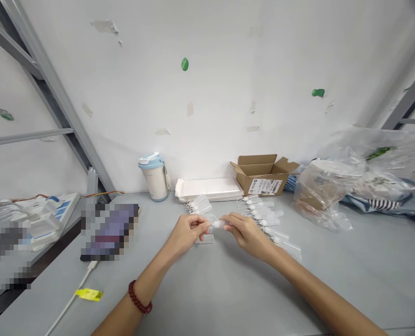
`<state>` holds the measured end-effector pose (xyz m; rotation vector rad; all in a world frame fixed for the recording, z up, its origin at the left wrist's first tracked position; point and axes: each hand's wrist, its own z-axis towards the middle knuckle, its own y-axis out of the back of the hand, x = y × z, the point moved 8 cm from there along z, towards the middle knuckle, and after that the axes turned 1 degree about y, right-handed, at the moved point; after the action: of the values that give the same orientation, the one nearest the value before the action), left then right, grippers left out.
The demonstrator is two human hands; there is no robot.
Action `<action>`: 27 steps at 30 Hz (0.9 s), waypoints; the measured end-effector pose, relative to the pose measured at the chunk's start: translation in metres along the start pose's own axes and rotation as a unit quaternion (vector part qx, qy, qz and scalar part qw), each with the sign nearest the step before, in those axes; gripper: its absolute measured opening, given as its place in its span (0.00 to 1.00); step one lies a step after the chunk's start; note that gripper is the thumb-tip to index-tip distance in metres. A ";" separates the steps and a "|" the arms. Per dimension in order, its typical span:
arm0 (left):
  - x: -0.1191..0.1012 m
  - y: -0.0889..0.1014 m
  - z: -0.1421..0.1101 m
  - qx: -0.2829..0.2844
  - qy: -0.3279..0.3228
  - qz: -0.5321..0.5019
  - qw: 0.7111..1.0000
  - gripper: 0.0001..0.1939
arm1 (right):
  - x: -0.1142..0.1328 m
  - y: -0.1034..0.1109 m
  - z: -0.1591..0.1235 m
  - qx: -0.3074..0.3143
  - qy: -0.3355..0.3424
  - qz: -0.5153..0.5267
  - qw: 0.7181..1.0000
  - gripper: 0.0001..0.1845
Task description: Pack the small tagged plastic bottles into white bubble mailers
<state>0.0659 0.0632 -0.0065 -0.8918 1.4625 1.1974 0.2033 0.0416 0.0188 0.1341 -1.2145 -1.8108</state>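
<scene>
Over the middle of the grey table, both my hands meet at one small clear plastic bottle (218,224) with a white neck and a thin tether. My right hand (246,233) grips its body. At the neck end, the fingers of my left hand (187,233) are pinched together; the exact part between the fingertips is hard to see. A clear piece like a bottle body (206,239) lies just under my left hand. Behind that hand is a small cluster of similar bottles (200,204). More tethered bottles (265,213) lie in a slanting row beyond and beside my right hand.
Against the wall stand a white-and-blue tumbler (154,179), a stack of white trays (210,187) and an open cardboard box (261,179). Plastic-bagged items (326,186) sit at right. A phone (113,231) with a charging cable (71,301) lies at left, near a power strip (58,221).
</scene>
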 end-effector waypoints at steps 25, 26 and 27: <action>-0.002 0.039 0.005 -0.181 -0.071 0.321 0.927 0.12 | -0.122 0.058 -0.034 0.122 -0.237 -0.185 0.946 0.17; -0.001 0.034 0.004 -0.174 -0.081 0.339 0.921 0.12 | -0.123 0.055 -0.035 0.129 -0.235 -0.185 0.945 0.17; 0.000 0.030 0.004 -0.168 -0.088 0.354 0.916 0.12 | -0.125 0.053 -0.036 0.134 -0.233 -0.186 0.945 0.17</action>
<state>0.0384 0.0744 0.0005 -0.4418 1.4993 2.0568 0.3270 0.1041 -0.0049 0.0930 -1.8749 -2.0604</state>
